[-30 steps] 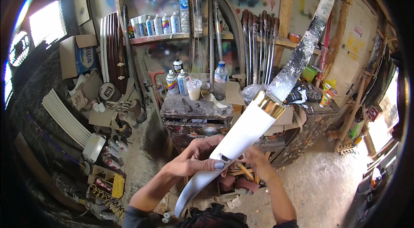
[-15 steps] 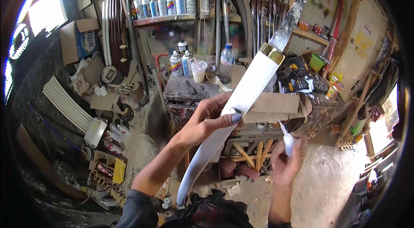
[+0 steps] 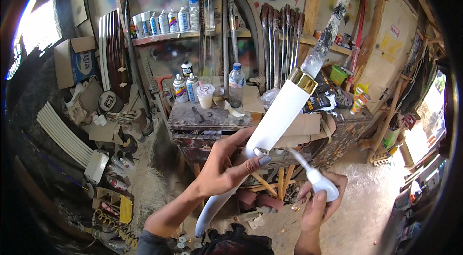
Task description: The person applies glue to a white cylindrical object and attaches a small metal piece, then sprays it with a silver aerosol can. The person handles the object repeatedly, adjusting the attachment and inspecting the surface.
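Note:
My left hand [image 3: 225, 170] is closed round a long white curved sheath [image 3: 279, 122], tilted up to the right. A shiny gold collar [image 3: 305, 84] rings its upper end, and a flat paint-smeared strip [image 3: 330, 33] sticks out of it. Beside my left thumb a small fitting [image 3: 260, 151] shows on the sheath; its kind is unclear. Lower right, my right hand [image 3: 314, 219] grips a small white squeeze bottle [image 3: 323, 186]. Its long thin nozzle points up and left towards the sheath, near that fitting but apart from it.
Behind the sheath stands a stained workbench [image 3: 207, 120] with spray cans [image 3: 180, 88], a plastic cup [image 3: 205, 96] and a water bottle [image 3: 236, 84]. More cans line a wall shelf [image 3: 166, 37]. Pale curved strips [image 3: 65, 132] and a cardboard box [image 3: 74, 62] are at left.
The squeeze bottle has tipped over to the left, its nozzle now slanting towards the sheath. My right hand has moved down and turned. The whole view has shifted a little.

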Action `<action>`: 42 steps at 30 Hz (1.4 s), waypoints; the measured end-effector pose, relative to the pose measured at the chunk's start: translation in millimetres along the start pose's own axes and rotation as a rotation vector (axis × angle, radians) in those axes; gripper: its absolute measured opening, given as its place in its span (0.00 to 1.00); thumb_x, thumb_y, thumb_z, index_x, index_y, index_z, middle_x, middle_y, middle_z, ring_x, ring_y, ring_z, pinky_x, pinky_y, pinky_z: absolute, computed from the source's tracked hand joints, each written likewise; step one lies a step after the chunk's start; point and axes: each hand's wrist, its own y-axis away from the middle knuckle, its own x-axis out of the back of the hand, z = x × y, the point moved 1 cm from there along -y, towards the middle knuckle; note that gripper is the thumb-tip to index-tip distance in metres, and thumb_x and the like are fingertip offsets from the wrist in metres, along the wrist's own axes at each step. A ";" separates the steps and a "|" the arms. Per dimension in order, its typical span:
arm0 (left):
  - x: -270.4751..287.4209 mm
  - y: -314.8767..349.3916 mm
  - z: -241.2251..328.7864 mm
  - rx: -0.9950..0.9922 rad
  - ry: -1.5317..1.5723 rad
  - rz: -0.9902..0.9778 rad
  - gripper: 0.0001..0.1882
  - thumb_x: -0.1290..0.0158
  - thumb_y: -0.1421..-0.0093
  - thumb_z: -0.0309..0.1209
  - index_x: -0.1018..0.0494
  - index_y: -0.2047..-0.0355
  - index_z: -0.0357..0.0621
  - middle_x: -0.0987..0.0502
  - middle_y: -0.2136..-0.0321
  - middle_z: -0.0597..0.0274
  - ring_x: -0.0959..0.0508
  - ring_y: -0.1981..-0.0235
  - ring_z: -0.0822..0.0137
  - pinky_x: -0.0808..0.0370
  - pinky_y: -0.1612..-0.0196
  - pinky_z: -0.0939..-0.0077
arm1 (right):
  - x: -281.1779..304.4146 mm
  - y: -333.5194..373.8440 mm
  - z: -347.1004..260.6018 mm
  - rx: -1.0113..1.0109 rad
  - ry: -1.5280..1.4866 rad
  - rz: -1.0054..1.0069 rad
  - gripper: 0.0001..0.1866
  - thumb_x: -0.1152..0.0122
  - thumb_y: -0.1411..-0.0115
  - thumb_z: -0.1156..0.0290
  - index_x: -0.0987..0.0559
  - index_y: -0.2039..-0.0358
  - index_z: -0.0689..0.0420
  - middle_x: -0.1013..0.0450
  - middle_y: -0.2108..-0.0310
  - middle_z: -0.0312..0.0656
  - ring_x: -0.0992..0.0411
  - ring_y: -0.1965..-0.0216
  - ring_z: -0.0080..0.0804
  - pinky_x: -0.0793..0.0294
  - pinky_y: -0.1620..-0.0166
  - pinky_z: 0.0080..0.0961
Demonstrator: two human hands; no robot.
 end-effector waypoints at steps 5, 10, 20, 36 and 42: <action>-9.8 0.4 3.9 -0.101 -0.093 0.024 0.28 0.43 0.41 0.29 0.35 0.42 0.30 0.22 0.60 0.54 0.26 0.60 0.74 0.28 0.57 0.77 | 3.5 -1.9 -4.4 0.117 0.116 0.117 0.26 0.43 0.38 0.52 0.37 0.59 0.63 0.36 0.77 0.41 0.34 0.84 0.26 0.36 0.81 0.21; -13.6 1.6 7.4 -0.014 -0.120 0.047 0.27 0.42 0.40 0.30 0.35 0.43 0.31 0.22 0.65 0.56 0.25 0.66 0.77 0.28 0.64 0.79 | 2.9 -1.8 -7.7 0.072 0.067 0.102 0.25 0.43 0.39 0.52 0.37 0.60 0.62 0.37 0.77 0.41 0.35 0.84 0.26 0.37 0.81 0.20; -17.5 1.6 7.9 -0.081 -0.058 0.040 0.27 0.41 0.40 0.32 0.34 0.44 0.31 0.23 0.66 0.59 0.28 0.70 0.78 0.31 0.67 0.81 | -1.2 1.0 -3.1 0.068 0.067 0.073 0.24 0.41 0.39 0.55 0.37 0.58 0.62 0.36 0.73 0.42 0.35 0.83 0.24 0.35 0.80 0.20; -19.1 3.8 6.8 0.043 -0.006 0.001 0.30 0.40 0.41 0.33 0.35 0.43 0.32 0.23 0.63 0.59 0.27 0.67 0.75 0.29 0.63 0.79 | 10.0 2.8 0.8 0.036 0.096 -0.047 0.24 0.39 0.39 0.57 0.34 0.57 0.65 0.29 0.67 0.48 0.28 0.74 0.27 0.27 0.71 0.21; -21.1 3.0 5.2 0.007 -0.006 0.012 0.29 0.38 0.42 0.34 0.34 0.45 0.32 0.24 0.60 0.60 0.25 0.62 0.74 0.28 0.57 0.78 | 17.2 6.4 6.3 0.079 0.106 -0.039 0.23 0.38 0.40 0.58 0.32 0.58 0.67 0.27 0.69 0.49 0.27 0.72 0.27 0.27 0.68 0.22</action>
